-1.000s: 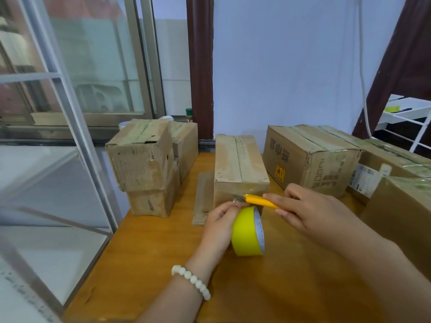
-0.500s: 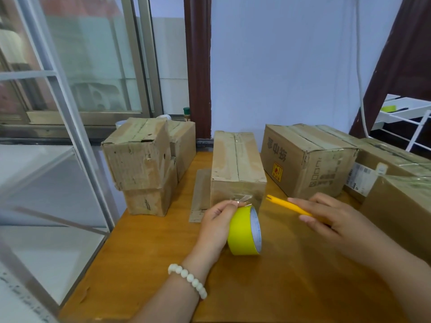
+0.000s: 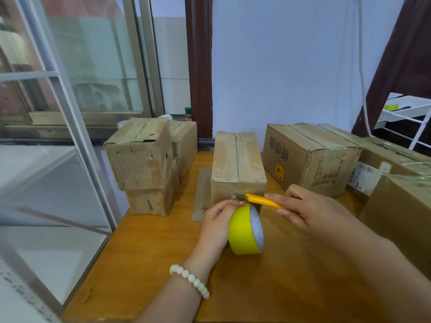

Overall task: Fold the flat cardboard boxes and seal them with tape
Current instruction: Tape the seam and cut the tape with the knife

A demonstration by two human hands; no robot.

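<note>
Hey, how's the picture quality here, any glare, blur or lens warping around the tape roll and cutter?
Head view: tape roll and yellow cutter are sharp, evenly lit, no glare; head view, left edge: the window frame bows from the wide-angle lens, and its glass carries hazy reflections.

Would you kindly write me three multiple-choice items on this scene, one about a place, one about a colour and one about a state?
1. Where is the tape roll?
A. on the stacked boxes
B. just in front of the narrow box
C. on the white shelf

2. What colour is the handle of the knife?
A. yellow
B. red
C. black

3. What is the right hand doing?
A. resting open on the table
B. pressing down a box flap
C. holding the knife

Answers: B, the left hand holds the roll at that box's near end; A, the handle is about as yellow as the roll; C, its fingers curl round the handle.
</note>
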